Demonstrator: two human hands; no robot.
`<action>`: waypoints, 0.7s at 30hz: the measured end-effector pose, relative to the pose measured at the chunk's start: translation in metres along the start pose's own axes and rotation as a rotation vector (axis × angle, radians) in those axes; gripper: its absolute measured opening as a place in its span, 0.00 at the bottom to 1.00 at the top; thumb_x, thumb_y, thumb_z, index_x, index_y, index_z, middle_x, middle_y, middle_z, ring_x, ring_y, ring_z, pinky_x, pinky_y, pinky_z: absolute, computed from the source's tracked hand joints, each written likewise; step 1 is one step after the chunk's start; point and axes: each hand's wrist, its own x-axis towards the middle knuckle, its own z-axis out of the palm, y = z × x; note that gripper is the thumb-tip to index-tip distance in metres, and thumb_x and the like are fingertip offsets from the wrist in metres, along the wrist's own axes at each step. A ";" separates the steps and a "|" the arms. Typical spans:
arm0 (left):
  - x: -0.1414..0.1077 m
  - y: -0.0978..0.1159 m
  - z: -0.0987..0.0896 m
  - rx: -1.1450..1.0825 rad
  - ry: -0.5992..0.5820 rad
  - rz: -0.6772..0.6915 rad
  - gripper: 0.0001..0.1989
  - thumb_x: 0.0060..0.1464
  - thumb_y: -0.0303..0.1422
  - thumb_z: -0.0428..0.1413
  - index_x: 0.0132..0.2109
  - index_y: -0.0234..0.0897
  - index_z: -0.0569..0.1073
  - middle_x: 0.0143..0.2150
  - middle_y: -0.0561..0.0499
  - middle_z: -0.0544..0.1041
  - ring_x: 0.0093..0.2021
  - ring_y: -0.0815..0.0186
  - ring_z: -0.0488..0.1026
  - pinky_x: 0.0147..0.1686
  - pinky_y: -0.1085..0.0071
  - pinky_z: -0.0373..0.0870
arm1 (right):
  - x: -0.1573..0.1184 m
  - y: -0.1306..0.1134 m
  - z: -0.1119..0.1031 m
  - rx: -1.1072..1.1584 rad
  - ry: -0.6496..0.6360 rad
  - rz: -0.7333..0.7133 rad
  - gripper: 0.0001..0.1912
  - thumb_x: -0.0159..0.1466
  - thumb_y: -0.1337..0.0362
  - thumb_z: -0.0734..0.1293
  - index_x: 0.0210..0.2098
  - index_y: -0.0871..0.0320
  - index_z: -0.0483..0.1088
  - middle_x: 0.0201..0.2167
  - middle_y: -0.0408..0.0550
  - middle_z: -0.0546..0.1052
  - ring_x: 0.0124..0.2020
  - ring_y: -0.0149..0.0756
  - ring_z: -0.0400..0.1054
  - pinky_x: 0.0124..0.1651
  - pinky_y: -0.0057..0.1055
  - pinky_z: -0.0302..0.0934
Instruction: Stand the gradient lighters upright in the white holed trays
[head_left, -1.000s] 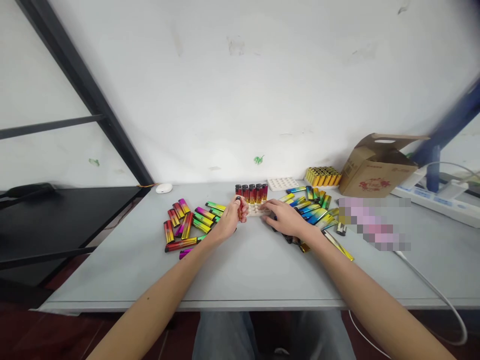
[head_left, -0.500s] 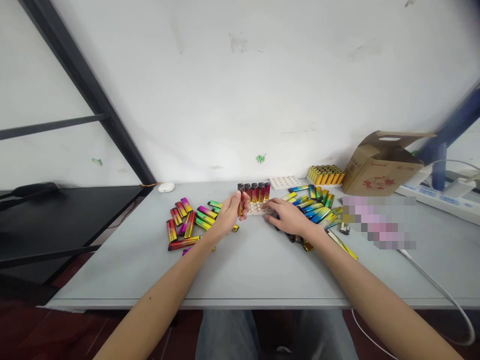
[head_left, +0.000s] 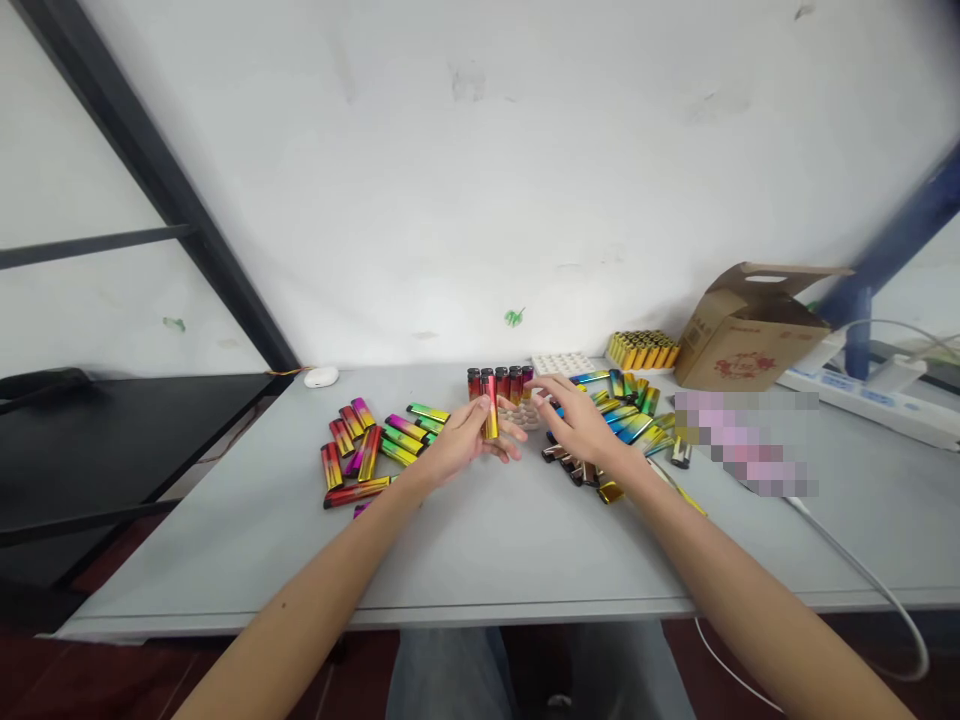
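A slim metallic lighter (head_left: 490, 408) shaded from red to yellow is pinched upright between the thumb and fingers of the left hand (head_left: 465, 442), its lower end clear of the tabletop. Just beyond that hand, a row of upright lighters with dark tops (head_left: 501, 384) is stood in a pale perforated tray (head_left: 521, 414). The right hand (head_left: 579, 426) is held open with its fingers spread, nothing being gripped, and its fingertips are near that tray. Loose rainbow-gradient lighters (head_left: 367, 445) are heaped left of the left hand, while blue-and-yellow lighters (head_left: 622, 415) are scattered beyond the right hand. Farther right of the right hand, a brown cardboard box (head_left: 750, 335) is placed on the grey table (head_left: 450, 560), beside a block of yellow lighters (head_left: 641, 350).
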 end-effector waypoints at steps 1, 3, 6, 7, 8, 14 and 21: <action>0.000 0.000 0.001 0.003 -0.012 -0.021 0.22 0.61 0.50 0.46 0.48 0.35 0.65 0.34 0.44 0.78 0.25 0.64 0.76 0.30 0.65 0.71 | 0.002 -0.003 -0.002 0.076 0.033 0.014 0.17 0.70 0.56 0.54 0.50 0.56 0.69 0.48 0.51 0.73 0.50 0.41 0.67 0.53 0.38 0.61; -0.001 0.000 0.002 0.017 -0.037 -0.052 0.24 0.61 0.52 0.45 0.49 0.35 0.65 0.32 0.44 0.79 0.23 0.63 0.76 0.29 0.65 0.71 | 0.005 -0.011 -0.004 0.262 0.058 0.059 0.19 0.71 0.54 0.54 0.49 0.56 0.69 0.46 0.50 0.75 0.47 0.40 0.69 0.51 0.37 0.63; -0.002 0.001 0.003 0.078 -0.075 -0.069 0.26 0.60 0.52 0.45 0.48 0.33 0.66 0.30 0.43 0.79 0.23 0.63 0.76 0.29 0.67 0.70 | 0.008 -0.020 -0.003 0.474 0.013 0.113 0.18 0.69 0.52 0.57 0.48 0.55 0.71 0.46 0.49 0.75 0.48 0.39 0.69 0.49 0.35 0.64; -0.003 0.001 0.004 0.110 -0.088 -0.065 0.26 0.60 0.53 0.45 0.48 0.32 0.67 0.29 0.42 0.79 0.24 0.63 0.76 0.28 0.68 0.70 | 0.008 -0.023 -0.001 0.518 -0.011 0.125 0.17 0.67 0.51 0.59 0.47 0.55 0.71 0.45 0.49 0.75 0.47 0.39 0.69 0.49 0.35 0.64; -0.003 0.001 0.004 0.143 -0.100 -0.058 0.26 0.60 0.53 0.45 0.47 0.32 0.68 0.29 0.42 0.79 0.24 0.63 0.76 0.28 0.69 0.69 | 0.008 -0.025 0.000 0.560 -0.036 0.140 0.17 0.66 0.51 0.62 0.46 0.55 0.71 0.42 0.48 0.76 0.43 0.37 0.70 0.47 0.35 0.65; 0.000 -0.003 0.003 0.231 -0.085 -0.031 0.29 0.58 0.55 0.46 0.44 0.31 0.72 0.33 0.39 0.80 0.27 0.63 0.77 0.27 0.70 0.68 | 0.009 -0.026 0.005 0.766 -0.108 0.224 0.17 0.60 0.52 0.69 0.42 0.56 0.71 0.33 0.45 0.76 0.31 0.33 0.70 0.37 0.33 0.67; 0.005 0.004 -0.012 0.196 0.256 -0.023 0.32 0.58 0.57 0.41 0.51 0.34 0.70 0.43 0.38 0.79 0.36 0.59 0.78 0.34 0.66 0.71 | 0.018 0.005 -0.006 0.608 0.269 0.260 0.17 0.58 0.52 0.70 0.42 0.56 0.71 0.32 0.47 0.79 0.35 0.39 0.73 0.39 0.36 0.68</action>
